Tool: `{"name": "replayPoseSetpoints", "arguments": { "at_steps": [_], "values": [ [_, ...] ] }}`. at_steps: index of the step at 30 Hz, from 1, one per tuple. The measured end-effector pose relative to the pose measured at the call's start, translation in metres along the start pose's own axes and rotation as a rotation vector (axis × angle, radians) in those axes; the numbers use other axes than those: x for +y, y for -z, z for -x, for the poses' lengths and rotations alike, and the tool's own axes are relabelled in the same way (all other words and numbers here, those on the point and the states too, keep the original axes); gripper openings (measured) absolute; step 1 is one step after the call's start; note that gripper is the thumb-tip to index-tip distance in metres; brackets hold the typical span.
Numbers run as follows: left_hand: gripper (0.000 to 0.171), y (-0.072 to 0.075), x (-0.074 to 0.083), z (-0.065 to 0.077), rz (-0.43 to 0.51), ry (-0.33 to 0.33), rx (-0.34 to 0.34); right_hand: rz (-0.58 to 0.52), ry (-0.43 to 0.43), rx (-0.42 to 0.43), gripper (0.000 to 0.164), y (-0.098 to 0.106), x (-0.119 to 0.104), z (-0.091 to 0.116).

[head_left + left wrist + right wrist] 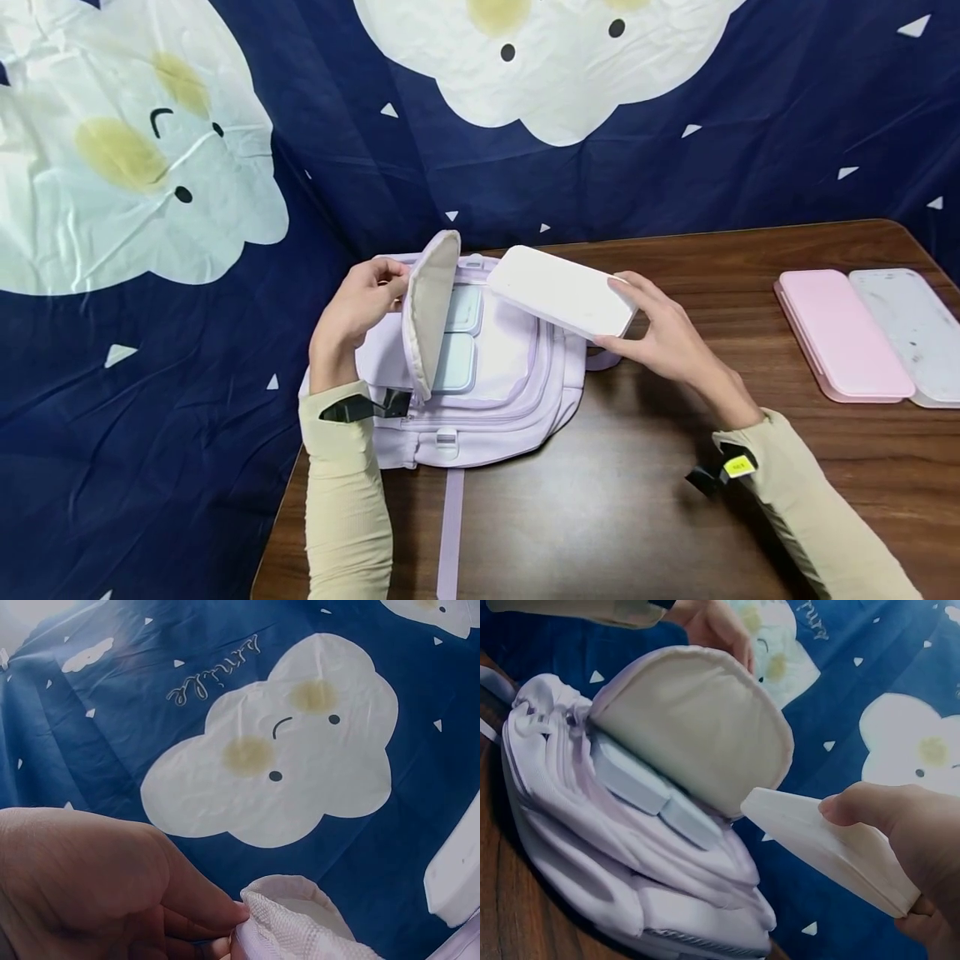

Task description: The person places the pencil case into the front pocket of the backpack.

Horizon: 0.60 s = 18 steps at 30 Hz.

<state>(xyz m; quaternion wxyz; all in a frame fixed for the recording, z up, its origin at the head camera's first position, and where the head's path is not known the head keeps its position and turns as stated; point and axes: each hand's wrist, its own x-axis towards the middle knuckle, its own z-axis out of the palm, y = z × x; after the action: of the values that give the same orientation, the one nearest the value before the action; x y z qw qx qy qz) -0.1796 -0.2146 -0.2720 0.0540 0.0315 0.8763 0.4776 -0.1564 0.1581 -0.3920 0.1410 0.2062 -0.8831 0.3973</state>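
Note:
A lavender backpack (495,433) lies on the table with its front pocket flap (431,312) lifted. My left hand (360,304) pinches the flap's edge between thumb and fingers; the left wrist view shows that pinch at the flap (292,922) close up. Inside the pocket sit two pale blue boxes (456,362), one beyond the other, partly covered by the flap. My right hand (663,333) grips one end of a white rectangular case (562,290), thumb on one side and fingers on the other. The case is tilted, its far end over the backpack's right part.
On the wooden table (600,500), a pink case (847,333) and a whitish, marked case (911,333) lie side by side at the right. A lavender strap (450,533) runs toward the near edge. Behind hangs a dark blue cloth (322,167) printed with clouds.

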Motion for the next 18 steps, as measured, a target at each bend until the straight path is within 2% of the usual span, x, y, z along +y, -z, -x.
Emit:
{"name": "replayPoseSetpoints", "arguments": {
  "at_steps": [5,12,18],
  "values": [
    [0.019,-0.001,0.0,-0.002,0.004,0.001,-0.001,-0.022,-0.013,-0.036,0.079,-0.011,0.004,-0.004],
    [0.019,-0.003,-0.001,-0.004,-0.004,0.002,-0.002,-0.049,0.067,-0.092,0.08,-0.025,-0.004,-0.01],
    [0.018,-0.004,0.001,-0.003,-0.008,-0.004,0.001,-0.055,0.092,-0.172,0.077,-0.035,-0.009,-0.018]
  ]
}}
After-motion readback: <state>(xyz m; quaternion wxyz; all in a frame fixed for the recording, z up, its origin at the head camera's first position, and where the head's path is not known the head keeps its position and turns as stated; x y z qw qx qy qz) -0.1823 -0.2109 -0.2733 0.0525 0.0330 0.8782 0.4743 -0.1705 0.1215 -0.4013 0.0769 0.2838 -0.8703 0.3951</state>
